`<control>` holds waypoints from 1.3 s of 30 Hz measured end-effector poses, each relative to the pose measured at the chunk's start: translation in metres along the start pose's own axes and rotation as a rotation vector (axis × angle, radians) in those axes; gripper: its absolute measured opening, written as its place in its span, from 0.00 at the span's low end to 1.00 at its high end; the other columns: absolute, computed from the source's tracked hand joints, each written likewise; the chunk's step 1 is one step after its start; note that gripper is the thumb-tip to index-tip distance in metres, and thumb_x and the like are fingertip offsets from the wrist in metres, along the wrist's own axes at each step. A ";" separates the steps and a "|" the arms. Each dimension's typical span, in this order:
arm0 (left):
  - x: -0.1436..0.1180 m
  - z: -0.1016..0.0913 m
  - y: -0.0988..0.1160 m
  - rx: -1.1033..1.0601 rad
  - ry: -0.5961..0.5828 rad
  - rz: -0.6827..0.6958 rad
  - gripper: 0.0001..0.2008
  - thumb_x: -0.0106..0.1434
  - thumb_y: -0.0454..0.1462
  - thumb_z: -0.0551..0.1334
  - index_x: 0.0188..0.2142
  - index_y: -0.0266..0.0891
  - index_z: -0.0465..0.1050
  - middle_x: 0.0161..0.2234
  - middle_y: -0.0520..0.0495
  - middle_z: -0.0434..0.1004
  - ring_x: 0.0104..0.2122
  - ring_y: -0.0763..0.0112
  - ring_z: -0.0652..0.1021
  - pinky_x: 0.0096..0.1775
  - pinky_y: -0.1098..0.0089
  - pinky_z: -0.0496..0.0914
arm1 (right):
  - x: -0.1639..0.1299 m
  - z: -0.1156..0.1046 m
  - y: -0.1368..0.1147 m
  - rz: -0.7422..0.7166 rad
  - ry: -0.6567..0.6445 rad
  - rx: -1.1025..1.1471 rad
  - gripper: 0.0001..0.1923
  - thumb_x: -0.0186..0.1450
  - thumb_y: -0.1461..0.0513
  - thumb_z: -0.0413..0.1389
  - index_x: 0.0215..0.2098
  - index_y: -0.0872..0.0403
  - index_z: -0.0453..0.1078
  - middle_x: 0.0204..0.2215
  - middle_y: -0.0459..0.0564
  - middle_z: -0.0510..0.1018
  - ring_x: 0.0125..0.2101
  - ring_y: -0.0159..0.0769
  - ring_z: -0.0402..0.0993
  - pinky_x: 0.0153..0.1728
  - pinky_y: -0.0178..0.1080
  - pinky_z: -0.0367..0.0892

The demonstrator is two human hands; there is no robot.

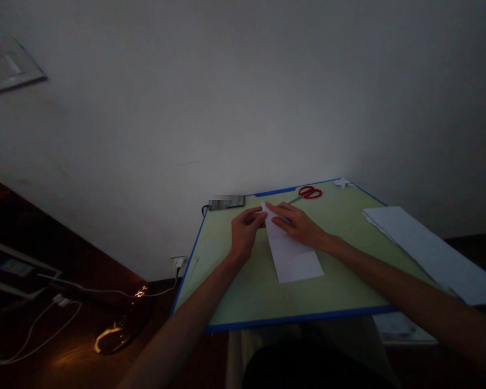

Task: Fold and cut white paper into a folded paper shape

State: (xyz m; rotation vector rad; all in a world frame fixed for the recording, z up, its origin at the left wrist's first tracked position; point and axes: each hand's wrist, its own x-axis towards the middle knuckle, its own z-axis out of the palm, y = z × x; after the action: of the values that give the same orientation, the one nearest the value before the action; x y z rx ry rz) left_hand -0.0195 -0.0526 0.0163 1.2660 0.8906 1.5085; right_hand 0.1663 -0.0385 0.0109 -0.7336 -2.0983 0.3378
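Both hands press flat on the far end of a folded paper strip (291,251): left hand (245,232) at its left corner, right hand (297,224) across its top, fingers extended, gripping nothing. Light and limp, it likely creases easily; best pinched at edges.

You have bare table (243,292) near you and at the left. The paper stack (429,251) blocks your right; scissors (309,193) and a dark device (227,202) line the far edge.
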 end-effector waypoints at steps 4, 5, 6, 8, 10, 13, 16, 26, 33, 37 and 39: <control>0.000 0.000 0.000 0.042 -0.052 0.002 0.24 0.53 0.43 0.75 0.48 0.35 0.81 0.35 0.42 0.85 0.34 0.64 0.82 0.41 0.61 0.78 | 0.000 0.000 0.001 0.002 0.037 0.001 0.27 0.74 0.58 0.50 0.70 0.49 0.59 0.45 0.55 0.74 0.45 0.43 0.74 0.51 0.47 0.71; 0.000 -0.001 0.000 0.051 -0.060 0.000 0.25 0.53 0.43 0.75 0.49 0.35 0.81 0.35 0.43 0.85 0.34 0.64 0.82 0.41 0.60 0.78 | 0.000 0.000 0.002 0.001 0.042 -0.004 0.27 0.74 0.58 0.50 0.70 0.48 0.59 0.45 0.55 0.74 0.45 0.43 0.74 0.51 0.48 0.71; 0.000 -0.001 0.000 0.058 -0.063 -0.002 0.26 0.53 0.43 0.75 0.50 0.36 0.81 0.35 0.43 0.85 0.33 0.64 0.82 0.41 0.60 0.77 | 0.000 0.000 0.002 0.001 0.046 -0.009 0.27 0.74 0.58 0.50 0.70 0.48 0.59 0.46 0.55 0.74 0.46 0.43 0.74 0.51 0.48 0.71; -0.001 0.000 0.000 0.065 -0.062 -0.004 0.26 0.53 0.42 0.75 0.50 0.36 0.81 0.34 0.44 0.85 0.33 0.65 0.82 0.42 0.60 0.77 | -0.001 0.000 0.003 0.002 0.048 -0.023 0.27 0.74 0.58 0.50 0.71 0.48 0.58 0.46 0.55 0.74 0.46 0.44 0.74 0.51 0.48 0.71; -0.001 0.000 -0.001 0.069 -0.059 -0.004 0.25 0.53 0.42 0.75 0.50 0.36 0.81 0.35 0.44 0.85 0.33 0.65 0.82 0.42 0.60 0.77 | -0.002 0.000 0.003 0.002 0.048 -0.039 0.28 0.74 0.58 0.50 0.71 0.48 0.58 0.47 0.55 0.74 0.47 0.44 0.74 0.52 0.49 0.71; -0.002 0.001 -0.001 0.066 -0.048 -0.002 0.25 0.52 0.42 0.76 0.50 0.36 0.81 0.35 0.44 0.85 0.32 0.66 0.82 0.43 0.59 0.77 | -0.003 0.001 0.002 0.002 0.054 -0.058 0.28 0.73 0.57 0.51 0.71 0.47 0.57 0.47 0.55 0.74 0.46 0.45 0.74 0.52 0.49 0.71; -0.002 0.001 0.000 0.064 -0.049 0.000 0.26 0.51 0.42 0.76 0.49 0.36 0.81 0.34 0.44 0.85 0.32 0.65 0.81 0.43 0.58 0.77 | -0.003 0.001 0.002 -0.003 0.056 -0.059 0.29 0.73 0.57 0.52 0.71 0.46 0.57 0.47 0.54 0.74 0.47 0.45 0.74 0.51 0.49 0.72; -0.004 0.004 0.002 0.085 -0.063 0.011 0.21 0.53 0.39 0.75 0.47 0.37 0.83 0.33 0.46 0.85 0.32 0.67 0.81 0.44 0.60 0.77 | 0.003 -0.001 0.000 0.225 0.133 0.180 0.23 0.68 0.54 0.58 0.59 0.53 0.73 0.40 0.53 0.81 0.33 0.38 0.75 0.35 0.41 0.72; -0.008 0.007 0.003 0.093 -0.134 -0.055 0.22 0.51 0.39 0.76 0.46 0.37 0.83 0.34 0.45 0.85 0.32 0.67 0.80 0.43 0.61 0.77 | 0.010 -0.010 -0.002 0.462 0.176 0.507 0.16 0.59 0.51 0.65 0.37 0.54 0.80 0.34 0.50 0.84 0.33 0.38 0.76 0.37 0.40 0.70; -0.007 0.006 0.004 0.099 -0.152 -0.063 0.22 0.50 0.39 0.76 0.46 0.37 0.83 0.33 0.45 0.85 0.31 0.68 0.80 0.41 0.62 0.77 | 0.010 -0.011 -0.001 0.522 0.187 0.597 0.15 0.56 0.52 0.68 0.34 0.54 0.81 0.31 0.47 0.82 0.30 0.34 0.73 0.34 0.38 0.67; -0.006 0.006 0.003 0.097 -0.154 -0.067 0.22 0.50 0.39 0.76 0.46 0.37 0.83 0.34 0.45 0.85 0.31 0.68 0.80 0.41 0.63 0.76 | 0.009 -0.011 0.002 0.534 0.183 0.623 0.15 0.55 0.52 0.68 0.34 0.54 0.81 0.29 0.46 0.81 0.28 0.32 0.71 0.31 0.36 0.65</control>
State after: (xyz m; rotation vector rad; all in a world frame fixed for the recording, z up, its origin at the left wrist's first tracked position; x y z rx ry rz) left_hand -0.0142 -0.0598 0.0185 1.3889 0.9043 1.3105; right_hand 0.1715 -0.0320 0.0222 -0.8820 -1.4668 1.1116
